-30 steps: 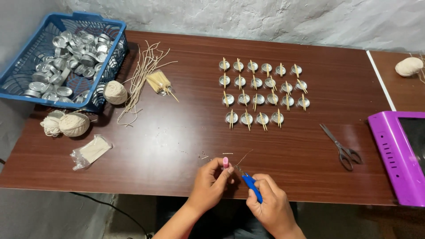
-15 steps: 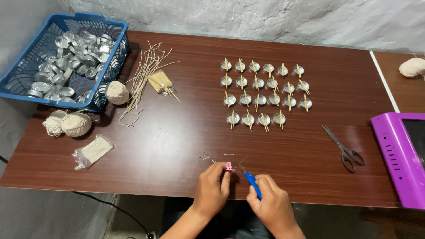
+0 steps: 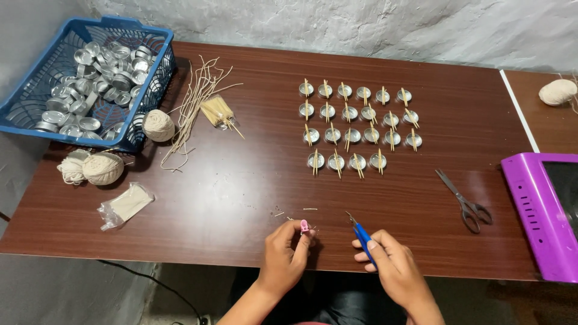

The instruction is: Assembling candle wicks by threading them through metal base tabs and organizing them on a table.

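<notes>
pink small piece (image 3: pixel 304 226) | pinched in fingers of left hand (image 3: pixel 288 253), above near edge of the surface (image 3: pixel 241 180) | right hand (image 3: pixel 391 268) grips blue-handled tool (image 3: pixel 361 235), tip pointing up-left, piece lies to its left, apart

On the tabletop (image 3: pixel 241 192), rows of small cups (image 3: pixel 355 126) sit at centre. Left of the cups lie loose wicks (image 3: pixel 195 102), then a basket (image 3: pixel 36 129) holding more cups. Scissors (image 3: pixel 465 200) lie right of the cups; both hands work nearer the front edge.
</notes>
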